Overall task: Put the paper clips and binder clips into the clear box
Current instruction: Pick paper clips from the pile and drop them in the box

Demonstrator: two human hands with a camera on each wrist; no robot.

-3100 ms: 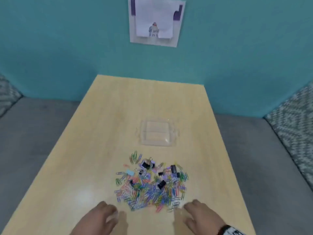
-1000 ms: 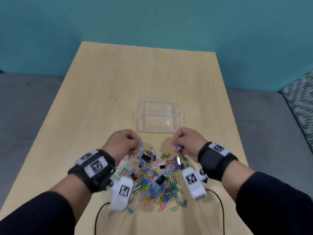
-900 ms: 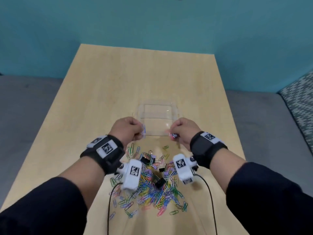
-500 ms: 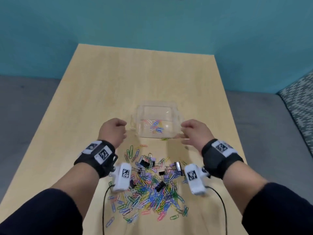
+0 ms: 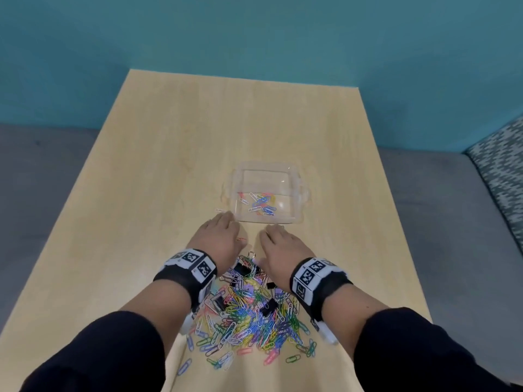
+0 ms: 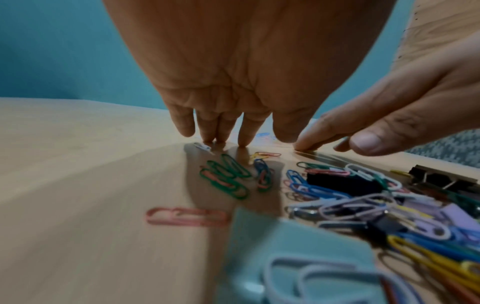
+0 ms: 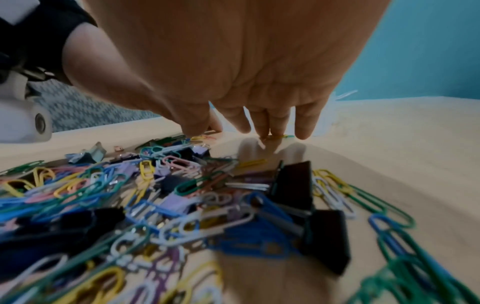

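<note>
Nearest on the desk, a mixed heap of coloured paper clips and black binder clips is seen. Just beyond it, the left hand and right hand are held palm down, each grip released, fingertips touching the wood. Farther off, the clear box is seen holding a few paper clips.

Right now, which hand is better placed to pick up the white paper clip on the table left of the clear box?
The left hand: its fingertips rest right beside the white paper clip. The right hand lies farther, in front of the clear box.
</note>
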